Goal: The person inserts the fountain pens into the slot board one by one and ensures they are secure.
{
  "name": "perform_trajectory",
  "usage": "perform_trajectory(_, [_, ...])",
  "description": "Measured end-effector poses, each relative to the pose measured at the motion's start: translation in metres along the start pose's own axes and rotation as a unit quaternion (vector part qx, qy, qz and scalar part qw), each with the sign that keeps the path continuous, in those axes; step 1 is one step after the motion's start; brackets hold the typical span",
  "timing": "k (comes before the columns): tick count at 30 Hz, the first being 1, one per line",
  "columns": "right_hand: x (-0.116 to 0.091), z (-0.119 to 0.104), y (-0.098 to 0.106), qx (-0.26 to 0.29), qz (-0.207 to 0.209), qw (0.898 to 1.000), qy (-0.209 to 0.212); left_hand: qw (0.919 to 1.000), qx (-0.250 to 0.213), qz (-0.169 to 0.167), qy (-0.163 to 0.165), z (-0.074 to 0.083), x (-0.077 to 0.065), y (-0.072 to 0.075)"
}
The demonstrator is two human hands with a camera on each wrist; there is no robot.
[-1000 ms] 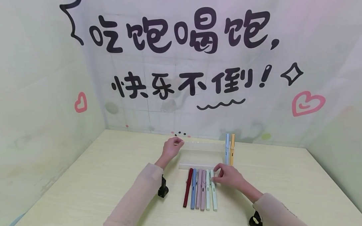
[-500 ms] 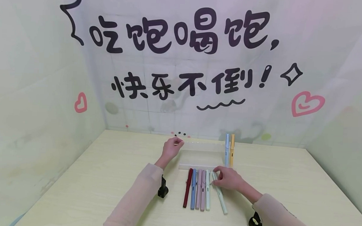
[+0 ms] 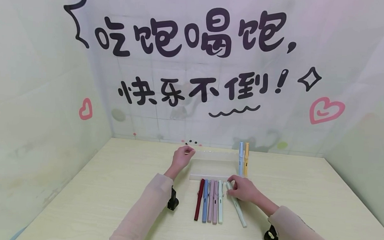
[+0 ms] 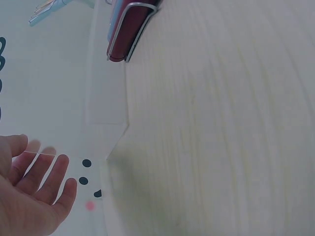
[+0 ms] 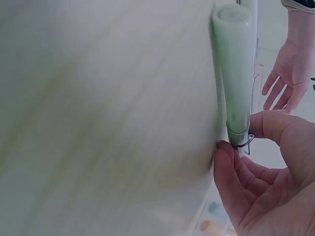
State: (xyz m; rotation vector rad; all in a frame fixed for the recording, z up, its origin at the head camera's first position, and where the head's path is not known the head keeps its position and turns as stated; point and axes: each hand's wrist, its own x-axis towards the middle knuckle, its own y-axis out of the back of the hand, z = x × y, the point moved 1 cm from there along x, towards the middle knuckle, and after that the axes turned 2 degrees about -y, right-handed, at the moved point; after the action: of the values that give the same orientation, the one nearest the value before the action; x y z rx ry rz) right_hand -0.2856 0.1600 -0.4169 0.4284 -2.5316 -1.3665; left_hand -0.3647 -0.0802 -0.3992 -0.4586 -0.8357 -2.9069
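Observation:
My right hand [image 3: 245, 189] pinches a pale green pen [image 3: 238, 209] by its clip end between thumb and fingers. That pen slants away from the row, its other end pointing toward the front right. In the right wrist view the pen [image 5: 234, 73] runs away from the fingertips. Farther back, my left hand [image 3: 182, 157] holds the left edge of a clear plastic pen rack [image 3: 209, 177] between thumb and fingers. A light blue pen [image 3: 240, 160] and a yellow pen [image 3: 246, 159] rest side by side at the rack's right end.
In front of the rack lies a row of pens: a dark red pen [image 3: 199, 199], a blue pen [image 3: 205, 205], two mauve pens [image 3: 215, 205] and another pale green pen [image 3: 220, 205]. A printed cloth wall [image 3: 185, 127] stands close behind the rack on the pale wooden table [image 3: 97, 194].
The right hand has separated the outer pale green pen from the row, swinging its near end to the right. The left hand and the rack have stayed in place.

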Motion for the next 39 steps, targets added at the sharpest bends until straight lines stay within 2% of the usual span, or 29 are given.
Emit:
perform_trajectory(6, [-0.002, 0.001, 0.006, 0.033, 0.002, 0.999, 0.026, 1.0, 0.002, 0.003, 0.002, -0.001, 0.001, 0.0])
perform_trajectory(17, [-0.002, 0.006, 0.015, 0.162, -0.001, 0.987, 0.012, 1.0, 0.002, 0.002, 0.005, 0.0, -0.001, 0.0])
perform_trajectory(26, [-0.001, 0.006, 0.015, 0.166, 0.033, 0.985, 0.036, 1.0, 0.003, 0.002, 0.001, -0.001, -0.001, 0.0])
perform_trajectory(30, [-0.003, -0.002, 0.019, 0.164, 0.054, 0.984, 0.044, 1.0, 0.003, 0.002, 0.0, -0.002, -0.001, 0.0])
perform_trajectory(39, [0.006, 0.003, 0.022, 0.142, 0.098, 0.984, 0.03, 1.0, 0.001, 0.001, 0.003, -0.001, -0.001, 0.0])
